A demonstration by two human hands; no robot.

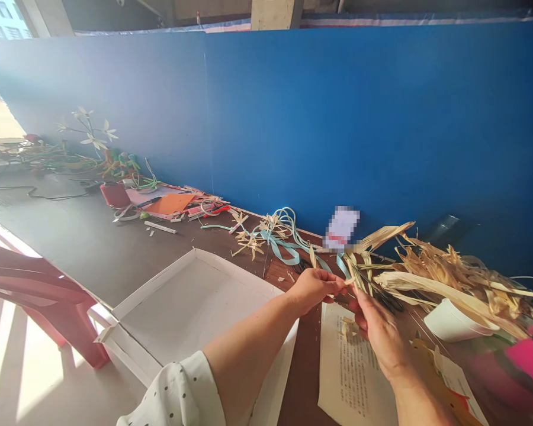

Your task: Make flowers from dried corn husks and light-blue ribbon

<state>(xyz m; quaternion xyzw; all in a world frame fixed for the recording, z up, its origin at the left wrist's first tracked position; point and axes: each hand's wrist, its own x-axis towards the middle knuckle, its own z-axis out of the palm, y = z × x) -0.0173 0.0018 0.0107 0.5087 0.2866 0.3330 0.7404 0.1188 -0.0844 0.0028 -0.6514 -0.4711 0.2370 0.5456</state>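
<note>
My left hand point(315, 288) and my right hand point(377, 331) meet above the table, fingertips pinched together on a small pale strip of dried corn husk point(349, 282). Fingers hide most of this strip. Just beyond them lie more dried husk strips point(364, 269). Under my right hand is a printed sheet of paper point(344, 367) with a small husk piece point(349, 328) over it. Star-shaped husk flowers point(251, 241) with light blue cords and ribbon point(284, 248) rest beyond my left hand.
An open white cardboard box point(190, 313) lies left of my hands. A pile of dried husks point(453, 275) covers the right side, partly over a white cup point(457, 322). Coloured paper point(169, 204) lies along the blue partition point(337, 118). A red plastic chair point(39, 296) stands left.
</note>
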